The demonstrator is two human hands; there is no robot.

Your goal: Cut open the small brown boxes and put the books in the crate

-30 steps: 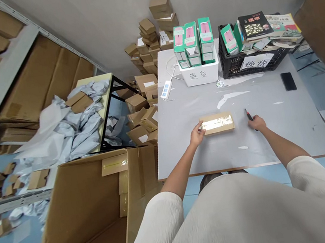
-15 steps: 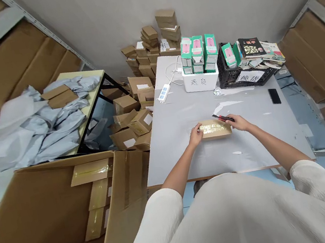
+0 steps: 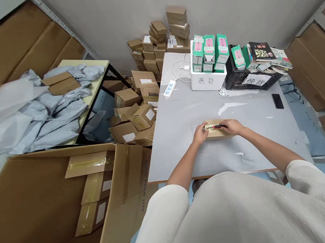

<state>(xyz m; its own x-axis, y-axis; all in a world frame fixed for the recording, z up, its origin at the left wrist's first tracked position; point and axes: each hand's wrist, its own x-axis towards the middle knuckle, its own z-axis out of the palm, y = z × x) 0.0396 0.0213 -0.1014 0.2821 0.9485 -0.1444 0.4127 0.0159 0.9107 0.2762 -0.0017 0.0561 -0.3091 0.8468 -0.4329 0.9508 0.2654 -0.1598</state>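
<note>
A small brown cardboard box (image 3: pixel 215 134) with shiny clear tape along its top lies on the grey table near the front edge. My left hand (image 3: pixel 200 133) is closed on the box's left end. In my right hand (image 3: pixel 233 126) is a red and black utility knife (image 3: pixel 219 126), held over the taped top with its tip pointing left, close to my left fingers. Whether the blade touches the tape is too small to tell. Scraps of white paper (image 3: pixel 230 105) lie just beyond the box.
A white bin (image 3: pixel 206 82) of green boxes and a black crate (image 3: pixel 239 81) of books stand at the table's back, with a power strip (image 3: pixel 170 89) to their left. A phone (image 3: pixel 277 101) lies at right. A large open carton (image 3: pixel 131 177) holding several boxes stands at left.
My right hand has brought the knife left and down onto the box's taped top, nearer my left hand. The whole view has shifted slightly.
</note>
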